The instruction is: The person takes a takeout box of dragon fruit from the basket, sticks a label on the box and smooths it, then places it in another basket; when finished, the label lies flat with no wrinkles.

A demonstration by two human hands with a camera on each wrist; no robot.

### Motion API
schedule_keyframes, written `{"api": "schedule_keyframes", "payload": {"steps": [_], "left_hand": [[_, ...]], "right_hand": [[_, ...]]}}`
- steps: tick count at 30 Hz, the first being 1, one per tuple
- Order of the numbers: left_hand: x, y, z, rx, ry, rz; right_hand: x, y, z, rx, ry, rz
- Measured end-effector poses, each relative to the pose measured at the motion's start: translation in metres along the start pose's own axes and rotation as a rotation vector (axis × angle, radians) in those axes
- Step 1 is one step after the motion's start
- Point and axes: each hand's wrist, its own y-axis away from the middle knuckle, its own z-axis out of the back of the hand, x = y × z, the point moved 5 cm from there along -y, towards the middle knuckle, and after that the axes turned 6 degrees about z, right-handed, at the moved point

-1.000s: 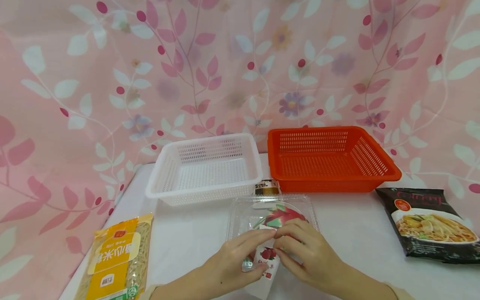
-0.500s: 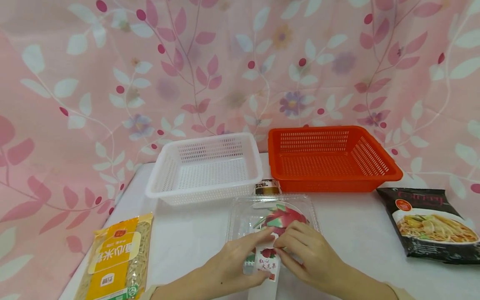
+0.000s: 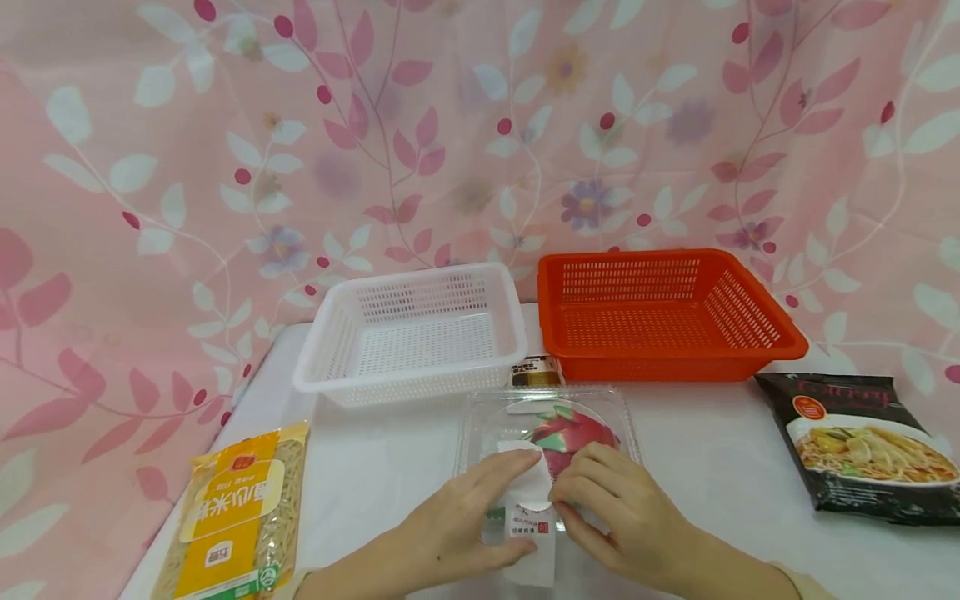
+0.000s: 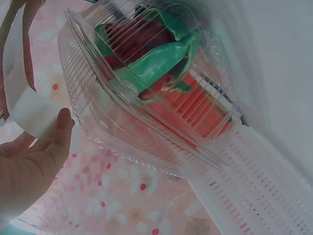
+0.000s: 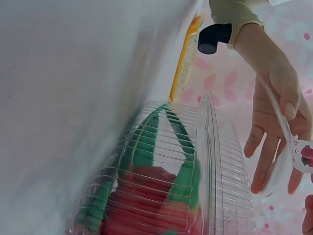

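Note:
A clear plastic clamshell box (image 3: 480, 417) stands in front of me with a red and green dragon fruit (image 3: 573, 437) inside. Above its near side hangs a white paper label strip (image 3: 531, 550) printed with characters and a small fruit picture, its upper part folded over. My right hand (image 3: 626, 508) pinches the strip's edge between thumb and fingertips. Beside it, my left hand (image 3: 461, 521) has its fingers mostly straight and spread around the strip, thumb below. In the right wrist view the strip passes between the left thumb and fingers (image 5: 264, 161).
Behind the box stand a white basket (image 3: 408, 387) and a red basket (image 3: 660, 367). A small dark and gold package (image 3: 536, 371) lies between them. Yellow noodle pack (image 3: 225, 508) lies at left, a black noodle bag (image 3: 862, 450) at right.
The strip's upper part has folded over, showing its blank white back, and its printed face has turned. My left fingertips have drawn slightly away from the right ones. The box stays put.

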Motion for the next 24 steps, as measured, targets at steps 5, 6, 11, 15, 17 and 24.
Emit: {"api": "schedule_keyframes", "payload": {"steps": [5,6,11,15,17,24], "left_hand": [[0.007,0.004,0.003,-0.007,-0.007,0.044],[0.009,0.005,0.004,-0.009,-0.005,0.059],[0.015,0.010,0.008,-0.045,-0.017,0.086],[0.019,0.013,0.011,-0.058,-0.008,0.111],[0.020,0.014,0.012,-0.064,-0.011,0.117],[0.026,0.019,0.018,-0.092,-0.029,0.166]], "right_hand": [[0.001,-0.002,0.002,-0.010,0.003,0.024],[0.000,-0.002,0.003,-0.012,0.005,0.025],[0.000,-0.003,0.004,-0.018,0.004,0.019],[0.001,-0.004,0.004,-0.017,-0.001,0.019],[0.001,-0.004,0.005,-0.019,0.002,0.022],[0.003,-0.007,0.007,-0.027,-0.009,0.051]]}}
